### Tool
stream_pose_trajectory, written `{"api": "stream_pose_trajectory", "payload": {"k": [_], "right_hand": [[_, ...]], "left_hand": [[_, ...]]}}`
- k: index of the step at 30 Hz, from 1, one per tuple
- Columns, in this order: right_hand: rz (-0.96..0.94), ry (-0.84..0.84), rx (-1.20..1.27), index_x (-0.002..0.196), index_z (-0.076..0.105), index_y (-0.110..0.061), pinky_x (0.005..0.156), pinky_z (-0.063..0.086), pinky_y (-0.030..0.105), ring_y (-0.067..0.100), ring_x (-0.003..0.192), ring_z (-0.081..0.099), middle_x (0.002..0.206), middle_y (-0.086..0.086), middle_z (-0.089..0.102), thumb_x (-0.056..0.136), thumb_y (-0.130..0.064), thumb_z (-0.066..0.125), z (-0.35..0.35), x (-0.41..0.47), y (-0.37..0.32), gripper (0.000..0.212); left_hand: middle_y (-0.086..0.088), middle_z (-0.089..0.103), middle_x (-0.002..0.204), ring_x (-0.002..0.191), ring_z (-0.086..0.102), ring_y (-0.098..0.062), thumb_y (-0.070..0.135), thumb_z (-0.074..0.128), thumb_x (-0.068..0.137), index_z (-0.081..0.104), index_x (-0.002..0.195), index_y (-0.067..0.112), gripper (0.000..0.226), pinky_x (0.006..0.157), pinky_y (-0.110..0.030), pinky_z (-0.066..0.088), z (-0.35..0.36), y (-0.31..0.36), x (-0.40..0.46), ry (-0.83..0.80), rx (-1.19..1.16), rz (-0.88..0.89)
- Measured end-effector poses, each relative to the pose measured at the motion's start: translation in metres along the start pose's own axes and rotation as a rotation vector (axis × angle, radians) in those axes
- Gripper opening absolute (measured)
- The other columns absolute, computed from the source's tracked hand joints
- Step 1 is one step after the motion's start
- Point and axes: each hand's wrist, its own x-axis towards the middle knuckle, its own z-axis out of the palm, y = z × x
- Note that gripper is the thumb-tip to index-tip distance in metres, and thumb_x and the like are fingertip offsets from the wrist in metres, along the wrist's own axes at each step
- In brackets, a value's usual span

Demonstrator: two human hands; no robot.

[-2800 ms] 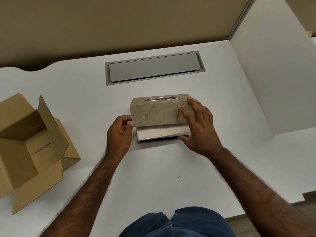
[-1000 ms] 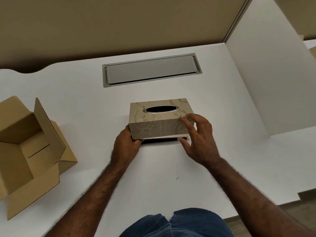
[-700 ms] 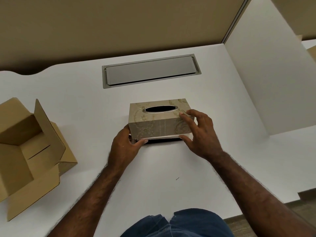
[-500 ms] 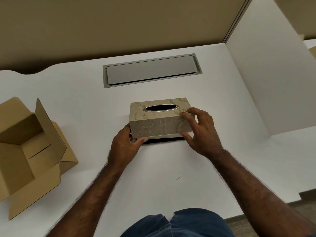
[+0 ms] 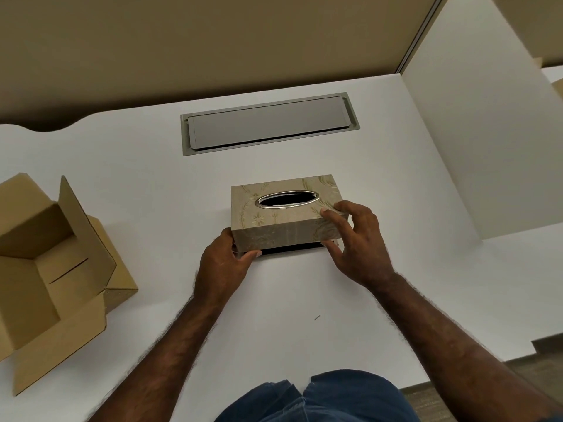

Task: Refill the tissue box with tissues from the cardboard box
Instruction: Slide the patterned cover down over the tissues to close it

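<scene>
Hands (image 5: pixel 292 254) grip tissue box (image 5: pixel 283 217) on white table (image 5: pixel 289 315)

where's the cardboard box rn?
Head view: the cardboard box sits open at the left edge of the white desk, left of the tissue box that both hands hold at centre.
</scene>
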Motion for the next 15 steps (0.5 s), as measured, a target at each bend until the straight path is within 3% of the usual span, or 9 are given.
{"api": "stream_pose_trajectory", "payload": {"k": [6, 15], "right_hand": [[0.014, -0.003, 0.013, 0.135, 0.062, -0.020, 0.101, 0.050, 0.048, 0.036, 0.126, 0.059, 0.141, 0.018, 0.062, 0.088, -0.021, 0.086, 0.005, -0.015, 0.000, 0.053], [0.059, 0.014, -0.016, 0.124, 0.077, -0.015, 0.105, 0.048, 0.048, 0.037, 0.125, 0.063, 0.138, 0.017, 0.067, 0.093, -0.031, 0.083, 0.009, -0.023, -0.008, 0.036]], "left_hand": [[0.002, 0.076, 0.113, 0.101, 0.070, -0.018, 0.032, 0.088, 0.080, 0.069, 0.123, 0.021, 0.049, 0.082, -0.024, 0.049, 0.005, -0.012, -0.004, 0.017, 0.001, 0.031], [0.005, 0.074, 0.122, 0.110, 0.067, -0.016, 0.028, 0.083, 0.086, 0.068, 0.128, 0.025, 0.045, 0.088, -0.024, 0.048, 0.007, -0.017, -0.007, -0.002, -0.001, 0.095]]}}
